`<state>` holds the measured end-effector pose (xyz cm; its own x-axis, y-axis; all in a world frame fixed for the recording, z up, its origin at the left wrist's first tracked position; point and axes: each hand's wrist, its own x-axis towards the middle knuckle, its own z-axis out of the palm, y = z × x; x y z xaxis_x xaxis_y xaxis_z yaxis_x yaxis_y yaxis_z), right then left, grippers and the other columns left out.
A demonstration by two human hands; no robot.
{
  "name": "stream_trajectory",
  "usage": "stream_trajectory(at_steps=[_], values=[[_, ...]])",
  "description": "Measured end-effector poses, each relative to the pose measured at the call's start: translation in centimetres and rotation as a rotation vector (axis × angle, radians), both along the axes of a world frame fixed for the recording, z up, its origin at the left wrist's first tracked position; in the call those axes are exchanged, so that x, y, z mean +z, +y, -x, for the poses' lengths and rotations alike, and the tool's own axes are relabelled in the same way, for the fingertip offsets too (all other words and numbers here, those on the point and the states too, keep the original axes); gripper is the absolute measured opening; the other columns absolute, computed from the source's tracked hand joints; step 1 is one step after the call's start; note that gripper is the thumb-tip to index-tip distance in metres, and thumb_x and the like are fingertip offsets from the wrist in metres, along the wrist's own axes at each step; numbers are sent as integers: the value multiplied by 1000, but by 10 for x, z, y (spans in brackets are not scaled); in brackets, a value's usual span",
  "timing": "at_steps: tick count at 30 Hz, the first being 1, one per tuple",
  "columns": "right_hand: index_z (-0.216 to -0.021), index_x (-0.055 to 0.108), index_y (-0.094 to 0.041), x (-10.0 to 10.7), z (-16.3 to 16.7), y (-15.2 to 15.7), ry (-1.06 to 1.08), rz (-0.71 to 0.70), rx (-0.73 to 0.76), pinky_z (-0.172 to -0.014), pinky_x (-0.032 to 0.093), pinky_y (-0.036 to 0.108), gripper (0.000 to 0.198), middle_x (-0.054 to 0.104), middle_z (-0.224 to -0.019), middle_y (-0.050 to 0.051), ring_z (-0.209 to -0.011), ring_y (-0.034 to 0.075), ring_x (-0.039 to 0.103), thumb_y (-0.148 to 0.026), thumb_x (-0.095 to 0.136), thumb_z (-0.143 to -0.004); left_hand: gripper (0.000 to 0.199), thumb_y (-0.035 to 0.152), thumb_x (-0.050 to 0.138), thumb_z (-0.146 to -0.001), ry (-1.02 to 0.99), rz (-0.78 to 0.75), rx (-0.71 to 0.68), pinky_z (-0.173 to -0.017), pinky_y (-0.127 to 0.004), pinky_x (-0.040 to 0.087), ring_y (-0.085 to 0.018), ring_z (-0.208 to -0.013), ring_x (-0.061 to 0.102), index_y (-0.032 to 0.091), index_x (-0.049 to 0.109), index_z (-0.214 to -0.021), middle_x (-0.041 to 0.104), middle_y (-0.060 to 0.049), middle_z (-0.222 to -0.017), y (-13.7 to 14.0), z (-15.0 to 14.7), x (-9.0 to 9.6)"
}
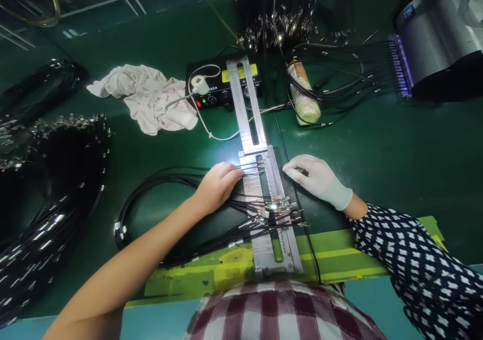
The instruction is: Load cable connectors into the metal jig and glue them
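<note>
My bare left hand [219, 186] is closed on thin black cables [166, 175] at the left edge of a slotted metal fixture [260, 252]. Several cable ends with small metal connectors [273, 206] lie across the fixture's lower half, and a few more sit in its slots near my left fingertips. To the fixture's right, my right hand [319, 178] in a white glove hovers over the green bench. Its thumb and forefinger are pinched together, and whatever they hold, if anything, is too small to make out. The cables loop round to the left in a bundle.
A black control box [222, 86] stands behind the fixture, beside a crumpled cloth [147, 96]. A wrapped roll [305, 96] lies under more cables. A grey machine [441, 43] stands at upper right. Large cable bundles [53, 199] fill the left side.
</note>
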<state>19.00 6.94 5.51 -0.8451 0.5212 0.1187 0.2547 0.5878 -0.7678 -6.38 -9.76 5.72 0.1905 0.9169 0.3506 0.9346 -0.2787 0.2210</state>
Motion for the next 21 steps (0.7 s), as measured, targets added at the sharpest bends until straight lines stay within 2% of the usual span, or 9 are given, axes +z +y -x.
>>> stream_trajectory(at_steps=[11,21], values=[[-88,70,-23,2,1,1,-22,12,-7,-82,44,35,17,71,-91,0,-88,20,62,-26,56,-97,30,12,45,-97,-108,31,-72,-72,-26,48,-15,-83,56,20,62,-120,61,-6,-93,5,-2,-5],[-91,71,-23,1,2,0,-22,1,1,-83,45,34,16,72,-93,-1,-88,20,63,-24,57,-97,27,10,46,-96,97,-36,-68,-70,-31,48,-18,-81,54,14,61,-119,62,-9,-92,5,-8,5]])
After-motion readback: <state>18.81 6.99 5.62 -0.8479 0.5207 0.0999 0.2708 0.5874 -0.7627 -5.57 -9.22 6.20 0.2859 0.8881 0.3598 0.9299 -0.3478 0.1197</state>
